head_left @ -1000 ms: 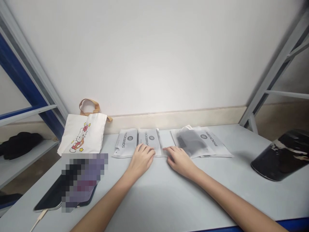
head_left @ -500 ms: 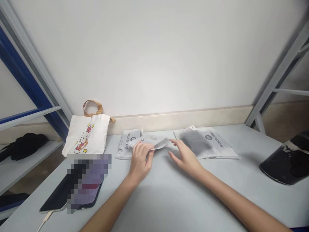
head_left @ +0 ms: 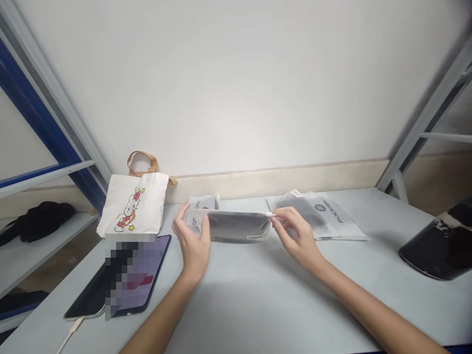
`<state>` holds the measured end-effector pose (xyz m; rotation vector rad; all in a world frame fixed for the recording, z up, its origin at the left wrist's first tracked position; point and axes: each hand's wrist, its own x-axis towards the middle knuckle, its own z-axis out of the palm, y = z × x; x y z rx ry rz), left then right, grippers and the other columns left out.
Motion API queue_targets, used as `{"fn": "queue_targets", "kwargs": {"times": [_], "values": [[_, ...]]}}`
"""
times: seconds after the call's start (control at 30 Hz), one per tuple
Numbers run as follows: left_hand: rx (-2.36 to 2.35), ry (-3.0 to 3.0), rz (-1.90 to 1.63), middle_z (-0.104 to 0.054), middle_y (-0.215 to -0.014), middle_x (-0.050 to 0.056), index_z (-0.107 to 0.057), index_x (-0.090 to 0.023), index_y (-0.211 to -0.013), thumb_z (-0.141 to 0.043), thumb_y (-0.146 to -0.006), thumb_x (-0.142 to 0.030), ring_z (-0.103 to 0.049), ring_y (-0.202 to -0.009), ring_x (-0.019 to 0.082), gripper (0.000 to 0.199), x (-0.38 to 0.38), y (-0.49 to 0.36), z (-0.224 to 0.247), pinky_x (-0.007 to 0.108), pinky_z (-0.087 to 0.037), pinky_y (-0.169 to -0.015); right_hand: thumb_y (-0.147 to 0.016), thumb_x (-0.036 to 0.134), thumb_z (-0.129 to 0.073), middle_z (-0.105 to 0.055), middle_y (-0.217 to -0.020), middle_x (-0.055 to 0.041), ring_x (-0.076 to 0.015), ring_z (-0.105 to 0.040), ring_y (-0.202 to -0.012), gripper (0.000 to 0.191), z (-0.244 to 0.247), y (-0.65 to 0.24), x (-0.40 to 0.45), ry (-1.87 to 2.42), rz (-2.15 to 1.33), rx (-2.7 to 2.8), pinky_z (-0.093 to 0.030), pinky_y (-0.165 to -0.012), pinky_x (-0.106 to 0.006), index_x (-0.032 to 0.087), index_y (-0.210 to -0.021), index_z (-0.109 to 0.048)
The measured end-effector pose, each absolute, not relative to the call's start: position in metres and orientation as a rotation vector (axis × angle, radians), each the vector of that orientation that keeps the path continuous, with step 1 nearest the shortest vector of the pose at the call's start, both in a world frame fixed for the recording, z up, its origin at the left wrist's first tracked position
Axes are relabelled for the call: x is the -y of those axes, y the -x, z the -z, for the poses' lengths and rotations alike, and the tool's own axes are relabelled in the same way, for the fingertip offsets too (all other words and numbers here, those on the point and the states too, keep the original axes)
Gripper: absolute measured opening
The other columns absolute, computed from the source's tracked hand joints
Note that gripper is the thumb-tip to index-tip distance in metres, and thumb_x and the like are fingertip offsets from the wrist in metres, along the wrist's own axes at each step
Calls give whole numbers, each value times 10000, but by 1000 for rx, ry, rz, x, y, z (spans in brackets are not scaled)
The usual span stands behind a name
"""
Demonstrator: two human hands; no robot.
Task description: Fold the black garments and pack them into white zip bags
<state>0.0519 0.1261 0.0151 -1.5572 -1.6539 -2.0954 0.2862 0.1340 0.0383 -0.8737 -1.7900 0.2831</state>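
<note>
A translucent pouch [head_left: 236,227] is held taut between the left hand [head_left: 191,241] and right hand [head_left: 297,233], each pinching one end.

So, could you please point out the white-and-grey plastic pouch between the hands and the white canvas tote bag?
White-and-grey plastic pouch [head_left: 236,226], head view, on its dark centre.
White canvas tote bag [head_left: 147,201], head view, on its printed front.

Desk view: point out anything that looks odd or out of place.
The smartphone on the left of the table stands out: a pixelated block covers much of it, hiding the screen. The dark-filled pouch between the left hand and right hand shows no visible damage.
</note>
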Motion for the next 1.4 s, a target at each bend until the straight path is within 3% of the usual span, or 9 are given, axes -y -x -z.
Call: {"fn": "queue_targets", "kwargs": {"times": [0.1,0.2,0.33,0.53,0.8,0.93,1.07,1.2,1.4], "values": [[1150,1674,1544,-575,-1114,84,-543,-245,-1098,-676,-749,-290,-504,-1116,252,375,-107,-70,-26,450,-301,-1032,-877,167,-476,-587,-870,-44,-124,-569,-673,158,-36,-282,-122,769,-17,1920,-488,-587,-261,237,-968,-585],[948,1777,1324,-652,-986,19,-630,-283,-978,-701,-742,-287,-568,-998,207,246,-90,-91,-35,419,-240,-1072,-846,110,-469,-608,-875,-46,-127,-584,-683,276,-32,-278,-112,652,109,2061,-488,-592,-253,252,-1064,-560],[938,1849,1404,-684,-800,-42,-635,-277,-786,-684,-769,-258,-604,-856,159,55,-82,-102,-40,420,-188,-1098,-815,80,-460,-618,-882,-46,-125,-582,-664,356,-28,-276,-106,595,166,2120,-481,-568,-243,267,-1106,-547],[1110,1989,1444,-682,-892,-18,-632,-278,-760,-661,-782,-239,-572,-990,210,54,-86,-93,-44,544,-82,-1104,-818,42,-473,-575,-859,-36,-123,-571,-672,357,-31,-276,-110,647,105,1998,-491,-577,-248,270,-1082,-545],[1270,2036,1449,-692,-886,-20,-603,-260,-790,-616,-818,-222,-562,-1048,212,49,-101,-66,-43,548,-20,-1111,-834,91,-519,-545,-804,-19,-136,-559,-653,215,-43,-287,-119,712,33,1746,-512,-563,-284,254,-959,-583],[1410,1903,1452,-687,-940,1,-604,-250,-819,-597,-834,-273,-556,-1065,222,28,-116,-39,-41,544,-68,-1105,-855,176,-541,-509,-833,-21,-132,-550,-651,122,-51,-300,-127,785,-112,1542,-527,-540,-289,244,-938,-598],[1390,1892,1443,-684,-955,22,-592,-223,-852,-584,-835,-228,-591,-1008,208,19,-121,-30,-39,496,-250,-1063,-869,228,-535,-505,-837,-12,-129,-563,-651,72,-51,-304,-133,814,-196,1480,-535,-567,-299,243,-919,-585],[1081,1920,1449,-690,-954,35,-589,-212,-1010,-552,-794,-62,-625,-916,174,265,-111,-44,-37,345,-454,-881,-885,214,-503,-506,-822,-3,-123,-578,-647,70,-44,-298,-133,810,-207,1546,-531,-590,-294,244,-928,-549],[1144,2450,1551,-689,-915,3,-591,-225,-1002,-460,-831,-52,-639,-833,122,276,-99,-73,-28,235,-510,-736,-854,109,-495,-521,-865,-37,-168,-556,-766,187,-37,-286,-123,747,73,1721,-510,-635,-320,253,-965,-539]]}}
